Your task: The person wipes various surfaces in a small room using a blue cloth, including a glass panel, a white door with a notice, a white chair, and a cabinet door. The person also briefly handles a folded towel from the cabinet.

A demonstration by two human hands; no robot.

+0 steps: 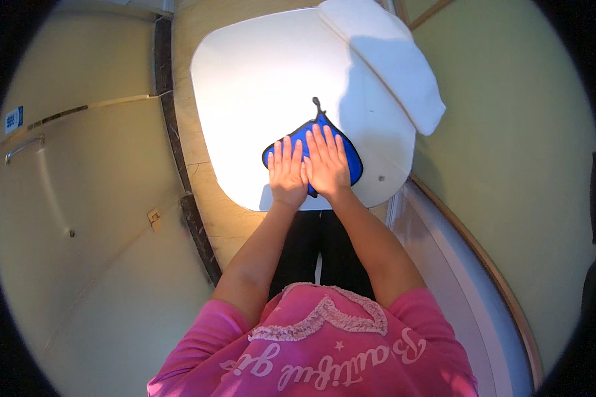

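Observation:
My left hand (287, 171) and my right hand (327, 159) lie side by side, palms down, on a blue fabric piece (353, 158) with black edging. Their fingers point away from me, slightly spread, and the thumbs meet or nearly meet. A short black loop (316, 103) sticks out from the fabric's far tip. Much of the blue surface is hidden beneath the hands, so I cannot tell whether it is folded. It rests near the close edge of a white table (258, 79) with rounded corners.
White cloth (392, 54) covers the table's far right corner and hangs past its edge. At the right rises a pale green wall (506, 124) with wooden trim. On the left, a smooth panel (104, 164) carries a metal handle-like fitting (25, 149). Tan flooring (191, 139) shows between.

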